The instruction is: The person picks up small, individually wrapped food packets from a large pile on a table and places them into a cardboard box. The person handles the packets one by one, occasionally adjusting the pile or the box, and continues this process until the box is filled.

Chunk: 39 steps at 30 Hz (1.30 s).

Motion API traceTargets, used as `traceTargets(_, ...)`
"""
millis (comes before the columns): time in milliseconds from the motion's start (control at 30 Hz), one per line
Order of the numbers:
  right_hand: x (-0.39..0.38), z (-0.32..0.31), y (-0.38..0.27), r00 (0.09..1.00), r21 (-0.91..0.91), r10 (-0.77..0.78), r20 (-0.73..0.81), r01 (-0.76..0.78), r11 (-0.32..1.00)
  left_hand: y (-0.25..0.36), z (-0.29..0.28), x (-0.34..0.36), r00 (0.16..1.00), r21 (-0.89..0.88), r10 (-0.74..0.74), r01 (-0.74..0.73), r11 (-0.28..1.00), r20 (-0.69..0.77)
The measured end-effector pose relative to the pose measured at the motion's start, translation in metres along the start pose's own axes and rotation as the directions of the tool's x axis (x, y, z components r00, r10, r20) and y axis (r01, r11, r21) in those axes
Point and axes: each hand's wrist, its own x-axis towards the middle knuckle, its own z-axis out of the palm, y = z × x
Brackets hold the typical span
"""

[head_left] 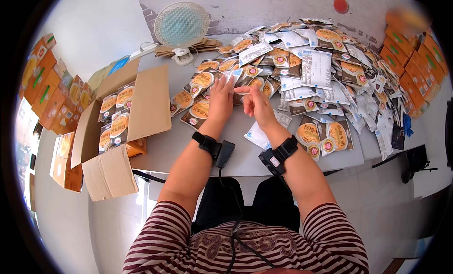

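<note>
My left hand point(220, 100) lies with its fingers stretched out over the near edge of a heap of sachets point(283, 59), its fingertips at a white-backed sachet. Close beside it is my right hand point(257, 105), index finger pointing toward the left hand and the other fingers loosely bent, with nothing visible in it. Brown sachets with an orange bowl picture point(202, 80) spread around the left hand. A white sachet point(257, 134) lies partly under my right wrist, and a pair of brown sachets point(336, 136) rests to its right.
An open cardboard box point(150, 102) with sachets inside stands at the left, flaps spread. Behind it are a small fan point(182, 26) and flat brown cardboard point(207, 44). Orange cartons are stacked at far left point(49, 92) and far right point(415, 69). The table's front edge point(245, 172) runs below my forearms.
</note>
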Motion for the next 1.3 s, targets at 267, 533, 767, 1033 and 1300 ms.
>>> traceTargets(267, 0.0, 0.003, -0.002, 1.0, -0.029, 0.002, -0.003, -0.003, 1.0, -0.007, -0.024, 0.005, 0.981, -0.334, -0.063, -0.002, 0.943, -0.184)
traceTargets(533, -0.001, 0.001, -0.004, 0.998, -0.054, -0.036, -0.057, 0.033, 0.998, 0.017, -0.069, 0.015, 0.936, -0.774, -0.34, 0.144, 0.617, -0.097)
traceTargets(767, 0.001, -0.001, -0.01, 0.922, -0.137, -0.231, -0.312, 0.197, 0.971, 0.024, -0.07, 0.017, 0.914, -0.979, -0.357, 0.205, -0.005, 0.193)
traceTargets(1033, 0.008, -0.008, 0.006, 0.966, -0.17, -0.202, -0.161, 0.174, 0.97, 0.031, -0.056, 0.008, 0.85, -0.88, -0.24, 0.473, -0.043, 0.469)
traceTargets(1300, 0.004, -0.003, 0.001, 0.9, -0.171, -0.191, -0.392, 0.133, 0.976, 0.028, -0.048, 0.005, 0.813, -0.827, -0.192, 0.562, 0.019, 0.549)
